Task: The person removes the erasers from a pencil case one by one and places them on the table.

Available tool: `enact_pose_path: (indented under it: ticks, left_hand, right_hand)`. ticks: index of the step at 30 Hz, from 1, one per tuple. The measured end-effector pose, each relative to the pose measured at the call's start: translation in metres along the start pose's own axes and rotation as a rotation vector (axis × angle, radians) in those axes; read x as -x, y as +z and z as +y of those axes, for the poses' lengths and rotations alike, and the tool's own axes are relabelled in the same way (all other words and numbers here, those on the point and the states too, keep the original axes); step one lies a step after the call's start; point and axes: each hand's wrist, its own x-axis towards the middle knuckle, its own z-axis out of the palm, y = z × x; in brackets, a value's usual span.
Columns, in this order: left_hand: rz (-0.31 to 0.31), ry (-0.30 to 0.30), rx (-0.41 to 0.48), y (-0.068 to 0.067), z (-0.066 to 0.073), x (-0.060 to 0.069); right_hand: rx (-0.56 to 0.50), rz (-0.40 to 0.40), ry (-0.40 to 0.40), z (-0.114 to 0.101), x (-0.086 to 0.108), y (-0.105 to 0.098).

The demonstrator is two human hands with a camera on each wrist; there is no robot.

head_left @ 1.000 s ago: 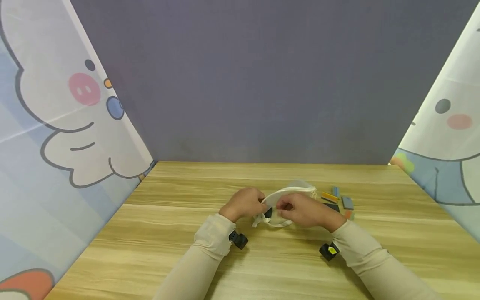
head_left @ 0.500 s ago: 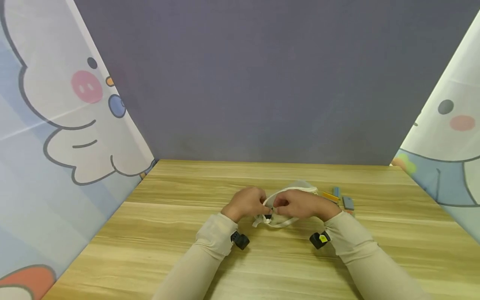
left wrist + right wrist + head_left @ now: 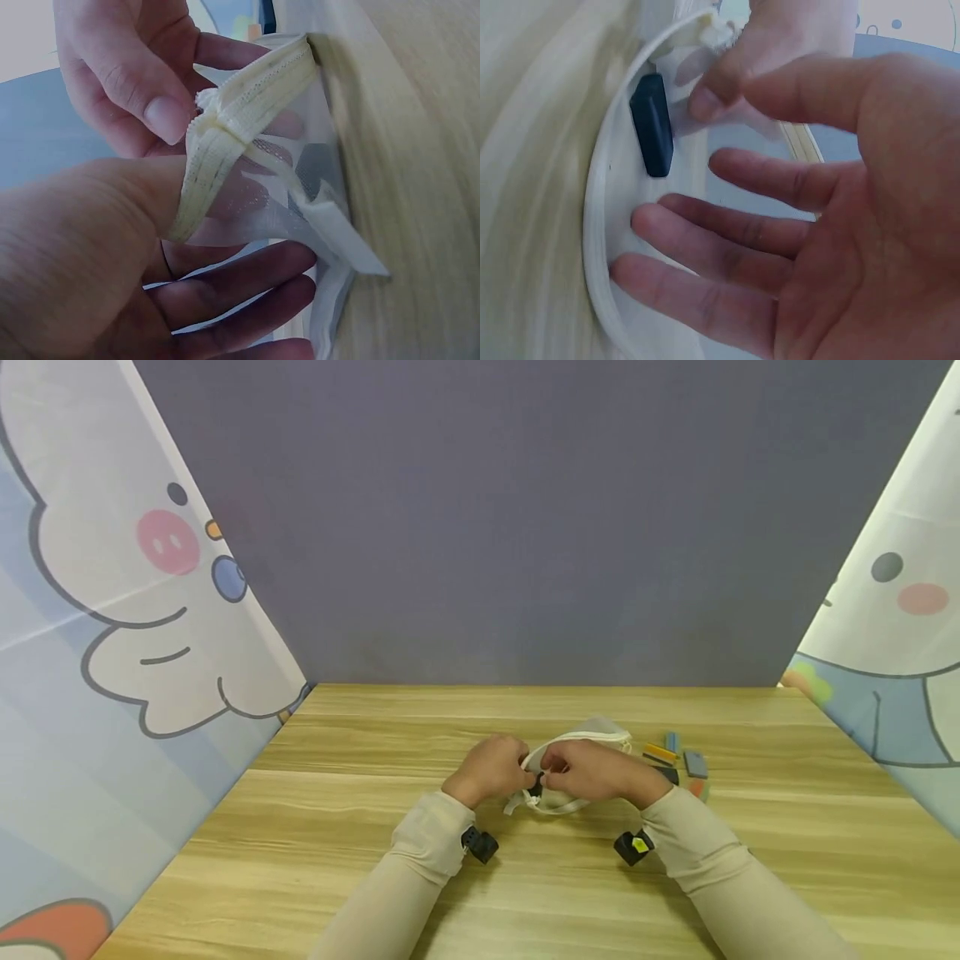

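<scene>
A white mesh zip pouch [image 3: 564, 805] lies on the table in the head view, its zipper side gaping. My left hand [image 3: 491, 768] holds the pouch's left end; in the left wrist view the thumb goes in past the cream zipper edge [image 3: 262, 86] while the other fingers stay outside. My right hand [image 3: 596, 770] is at the opening, and the right wrist view shows its fingers [image 3: 705, 307] loosely bent with nothing between them. Inside the pouch sits a small black block-like object [image 3: 652, 124], close to the left thumb. Its exact kind is unclear.
Right of the pouch lie several small items: a blue piece [image 3: 671, 742], a yellow-orange strip [image 3: 660, 752], a grey block [image 3: 696, 765], a dark flat piece [image 3: 666, 774] and an orange-and-green piece [image 3: 698, 789]. A grey panel [image 3: 480, 527] stands behind the wooden table [image 3: 360, 735].
My right hand has shifted left, towards the left hand, over the pouch opening. The left hand keeps its hold on the pouch's end. The items on the right have not moved.
</scene>
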Motion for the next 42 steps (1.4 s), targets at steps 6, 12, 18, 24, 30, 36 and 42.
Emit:
enact_pose_path:
  ticks: [6,12,18,24,30,36,42]
  left_hand:
    - [-0.001,0.006,0.015,0.0,-0.002,-0.001]
    - [0.022,0.005,0.008,0.001,-0.003,-0.001]
    - [0.055,0.015,-0.011,0.002,-0.003,0.0]
    - [0.077,0.011,-0.018,0.002,-0.003,0.0]
    - [0.088,0.012,-0.033,0.001,-0.003,-0.001]
    - [0.08,0.01,-0.03,0.0,-0.004,-0.001]
    - [0.067,0.01,-0.009,0.001,-0.005,-0.001]
  right_hand:
    - [0.043,0.047,-0.014,-0.001,-0.003,0.003]
    - [0.122,0.087,-0.031,-0.001,-0.004,0.009]
    - [0.148,0.09,-0.038,-0.001,-0.005,0.014]
    - [0.201,0.115,-0.037,0.0,-0.007,0.018]
    - [0.241,0.115,0.008,-0.003,-0.007,0.02]
    - [0.253,0.102,0.019,-0.006,-0.008,0.019]
    - [0.259,0.097,0.007,-0.006,-0.006,0.02]
